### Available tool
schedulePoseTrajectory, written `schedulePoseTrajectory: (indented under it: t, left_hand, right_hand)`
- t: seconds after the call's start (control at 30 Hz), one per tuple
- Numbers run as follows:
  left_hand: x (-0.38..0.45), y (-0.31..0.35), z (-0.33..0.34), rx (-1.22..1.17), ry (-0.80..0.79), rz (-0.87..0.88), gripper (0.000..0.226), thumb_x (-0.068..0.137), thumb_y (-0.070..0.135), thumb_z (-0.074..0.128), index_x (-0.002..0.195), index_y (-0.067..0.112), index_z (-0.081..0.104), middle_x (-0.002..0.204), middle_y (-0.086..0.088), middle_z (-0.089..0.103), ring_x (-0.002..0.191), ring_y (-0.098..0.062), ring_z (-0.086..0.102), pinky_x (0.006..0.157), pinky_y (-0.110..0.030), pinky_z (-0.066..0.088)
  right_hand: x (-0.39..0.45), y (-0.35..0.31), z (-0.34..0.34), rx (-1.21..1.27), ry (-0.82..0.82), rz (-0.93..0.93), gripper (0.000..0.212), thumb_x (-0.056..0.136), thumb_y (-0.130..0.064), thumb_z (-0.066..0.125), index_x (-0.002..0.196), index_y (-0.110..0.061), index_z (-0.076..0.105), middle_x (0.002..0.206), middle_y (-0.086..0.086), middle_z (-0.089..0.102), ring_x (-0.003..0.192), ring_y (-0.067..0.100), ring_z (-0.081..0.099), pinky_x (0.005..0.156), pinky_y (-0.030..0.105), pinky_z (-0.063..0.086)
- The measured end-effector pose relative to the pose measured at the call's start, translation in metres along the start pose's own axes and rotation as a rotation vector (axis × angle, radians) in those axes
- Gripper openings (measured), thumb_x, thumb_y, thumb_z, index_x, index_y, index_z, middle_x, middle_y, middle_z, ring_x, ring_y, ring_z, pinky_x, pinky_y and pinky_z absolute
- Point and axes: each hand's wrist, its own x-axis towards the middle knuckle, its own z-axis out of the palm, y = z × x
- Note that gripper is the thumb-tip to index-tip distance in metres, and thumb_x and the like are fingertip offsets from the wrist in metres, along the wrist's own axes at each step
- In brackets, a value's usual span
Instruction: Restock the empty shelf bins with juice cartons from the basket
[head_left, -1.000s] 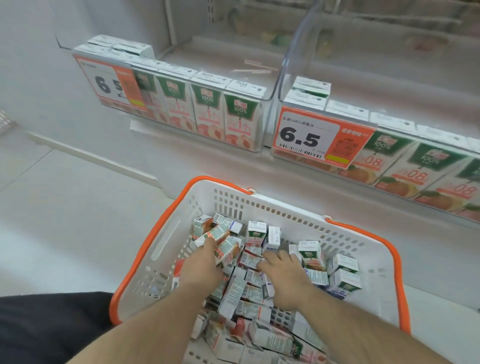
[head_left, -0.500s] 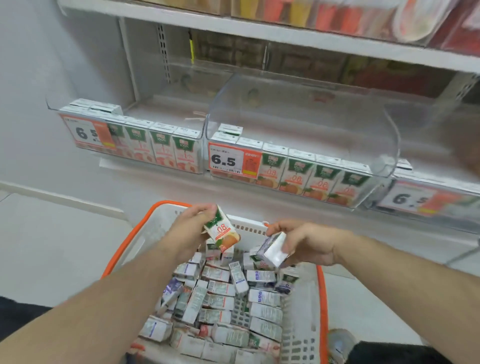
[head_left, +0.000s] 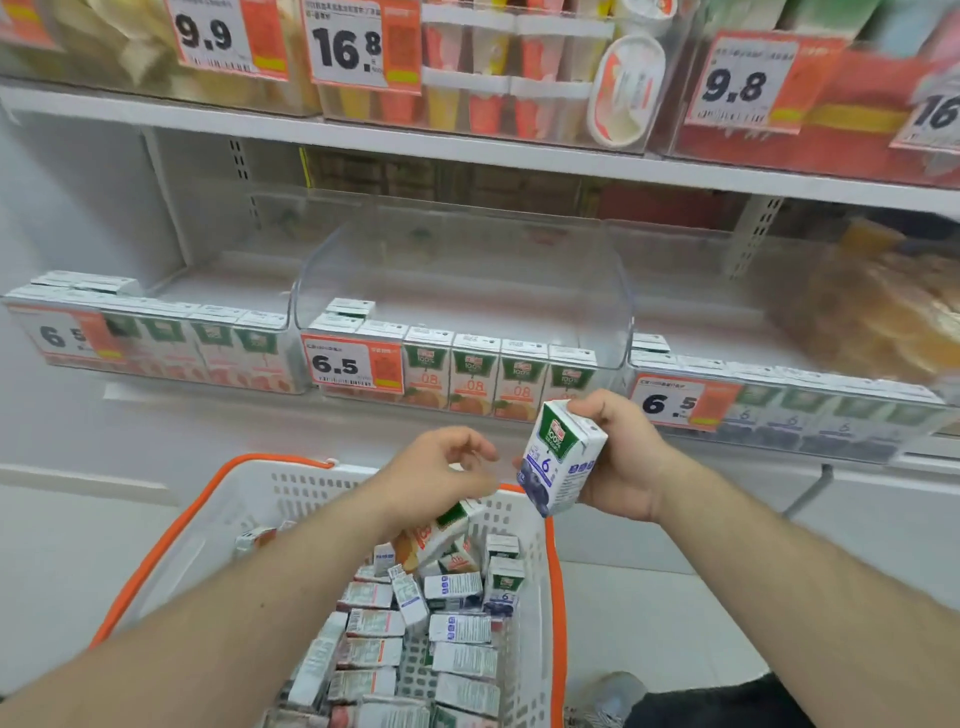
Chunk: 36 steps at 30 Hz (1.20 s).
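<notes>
I am holding a blueberry carton (head_left: 561, 457) in my right hand (head_left: 623, 457), fingers wrapped round its top and far side; its long axis is standing nearly upright, top tipped slightly toward the shelf. My left hand (head_left: 441, 467) is hovering loosely curled, gripping nothing, just left of the carton. The matching bin (head_left: 779, 415), showing the same purple fronts, is lying up and to the right of the carton, nearer my right hand. The basket (head_left: 249, 478) is sitting below the carton.
</notes>
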Motion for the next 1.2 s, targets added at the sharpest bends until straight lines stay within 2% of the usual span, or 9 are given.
schedulePoseTrajectory:
  t: [0.1,0.23,0.4,0.63,0.73,0.83,0.93,1.03,1.2]
  left_hand:
    - [0.006,0.017,0.014,0.183,-0.142,0.103,0.032,0.084,0.027,0.075,0.110,0.036,0.059,0.096,0.011,0.066,0.093,-0.002,0.062,0.081,-0.012,0.043]
    - [0.014,0.024,0.033,0.182,-0.226,0.155,0.033,0.081,0.020,0.078,0.108,0.033,0.064,0.109,0.011,0.069,0.106,-0.007,0.060,0.096,-0.023,0.045]
    - [0.020,0.023,0.048,0.092,-0.212,0.172,0.039,0.082,0.014,0.077,0.102,0.042,0.061,0.108,0.016,0.070,0.110,-0.007,0.059,0.095,-0.021,0.046]
    - [0.032,0.021,0.051,0.029,0.108,0.197,0.046,0.081,0.017,0.077,0.109,0.046,0.056,0.110,0.014,0.068,0.107,-0.004,0.060,0.098,-0.039,0.048]
    - [0.033,0.032,0.054,0.134,0.263,0.214,0.037,0.081,0.023,0.075,0.103,0.045,0.054,0.104,0.021,0.065,0.098,0.007,0.056,0.085,-0.027,0.049]
    - [0.032,0.052,0.063,0.219,0.326,0.262,0.030,0.081,0.030,0.073,0.100,0.042,0.054,0.096,0.018,0.065,0.091,-0.004,0.059,0.076,-0.032,0.051]
    - [0.033,0.070,0.074,0.279,0.342,0.307,0.025,0.079,0.036,0.068,0.095,0.042,0.051,0.085,0.015,0.065,0.075,-0.010,0.064,0.069,-0.039,0.054]
    - [0.037,0.077,0.081,0.290,0.391,0.385,0.037,0.080,0.032,0.069,0.112,0.045,0.054,0.111,0.019,0.062,0.098,-0.010,0.060,0.084,-0.030,0.049]
    - [0.047,0.078,0.088,0.490,0.335,0.368,0.069,0.087,0.030,0.064,0.147,0.041,0.031,0.157,0.015,0.019,0.124,-0.013,0.049,0.097,-0.033,0.043]
  right_hand:
    - [-0.001,-0.005,-0.006,-0.077,-0.134,-0.001,0.021,0.053,-0.034,0.061,0.062,-0.018,0.070,0.083,0.014,0.068,0.079,0.030,0.063,0.084,0.039,0.046]
    - [0.003,-0.005,-0.021,-0.211,-0.292,0.056,0.043,0.034,-0.043,0.083,0.069,-0.019,0.073,0.080,0.010,0.070,0.073,0.025,0.065,0.071,0.031,0.049]
    - [0.003,-0.012,-0.037,-0.250,-0.334,0.035,0.054,0.036,-0.047,0.088,0.082,-0.020,0.077,0.089,0.011,0.072,0.082,0.025,0.067,0.079,0.035,0.051]
    - [-0.031,-0.038,-0.042,-0.681,0.257,-0.266,0.037,0.095,-0.055,0.049,0.106,-0.023,0.067,0.111,0.007,0.071,0.084,0.024,0.072,0.089,0.047,0.052]
    - [-0.045,-0.041,-0.036,-0.701,0.473,-0.434,0.033,0.086,-0.060,0.054,0.099,-0.031,0.064,0.103,-0.007,0.068,0.083,0.019,0.071,0.087,0.048,0.054]
    - [-0.053,-0.036,-0.020,-0.918,0.572,-0.534,0.068,0.062,-0.077,0.051,0.117,-0.038,0.060,0.114,-0.014,0.063,0.101,0.013,0.063,0.090,0.037,0.052]
    - [-0.051,-0.034,-0.010,-1.131,0.756,-0.735,0.049,0.071,-0.061,0.055,0.104,-0.027,0.067,0.097,-0.009,0.067,0.092,0.013,0.059,0.081,0.030,0.048]
    - [-0.054,-0.051,-0.023,-1.041,0.909,-0.897,0.028,0.075,-0.040,0.056,0.075,-0.015,0.068,0.069,-0.001,0.065,0.070,0.015,0.054,0.067,0.031,0.045]
    - [-0.051,-0.091,-0.082,-0.852,1.176,-0.986,0.036,0.087,-0.036,0.048,0.068,-0.006,0.052,0.065,0.007,0.049,0.065,0.016,0.042,0.059,0.033,0.030]
